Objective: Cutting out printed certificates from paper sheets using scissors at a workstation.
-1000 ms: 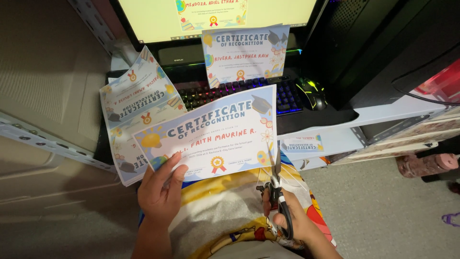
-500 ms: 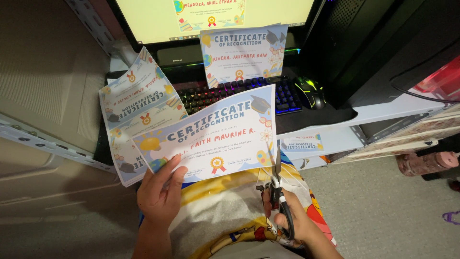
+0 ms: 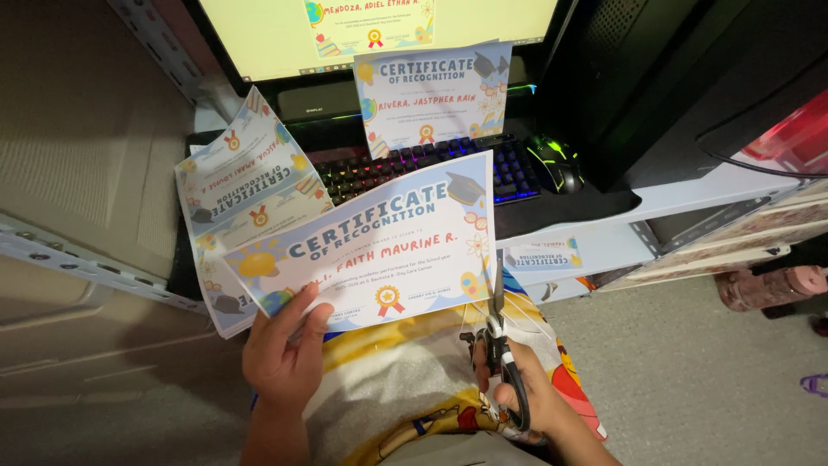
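Note:
My left hand pinches the lower left edge of a printed paper certificate with a blue and yellow border, held up over my lap. My right hand grips black-handled scissors, blades pointing up at the certificate's right edge near its bottom corner. Whether the blades are cutting into the paper is unclear.
More certificates are stacked at the left. Another one leans against a lit monitor. A backlit keyboard and a mouse lie on the desk, with a dark computer case at right. Colourful fabric covers my lap.
None of the hands or the paper has visibly moved; the view shifts only slightly.

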